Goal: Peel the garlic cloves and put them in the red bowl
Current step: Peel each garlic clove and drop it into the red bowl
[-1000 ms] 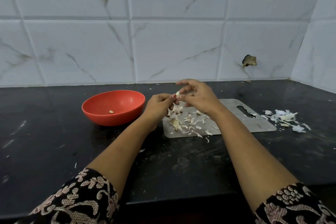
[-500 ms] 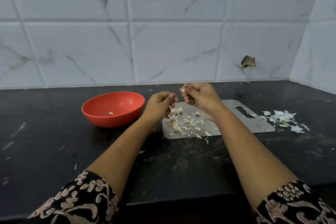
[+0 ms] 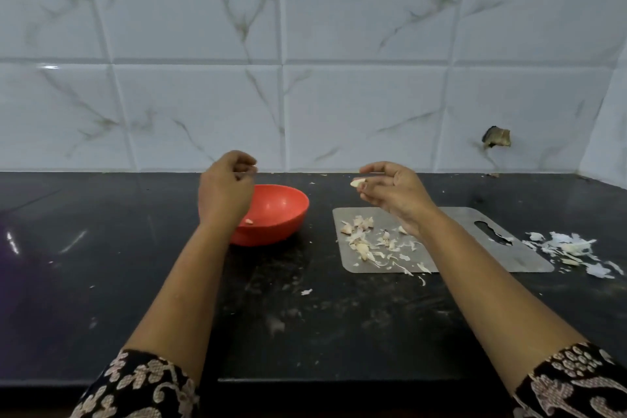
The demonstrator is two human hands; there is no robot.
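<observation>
Head view, done: I count one peeled clove (image 3: 249, 221) in red bowl (image 3: 288, 210).
Remaining: unpeeled cloves (image 3: 361, 249) right of bowl.
Left hand (image 3: 225, 190): curled, contents unclear.
Right hand (image 3: 393, 190): pinching garlic clove (image 3: 356, 183).

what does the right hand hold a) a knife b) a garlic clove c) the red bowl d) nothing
b: the right hand pinches a pale clove at its fingertips, raised off the counter.

No readable text, labels, brands, numbers or signs anywhere on the counter, tiles or utensils.
</observation>
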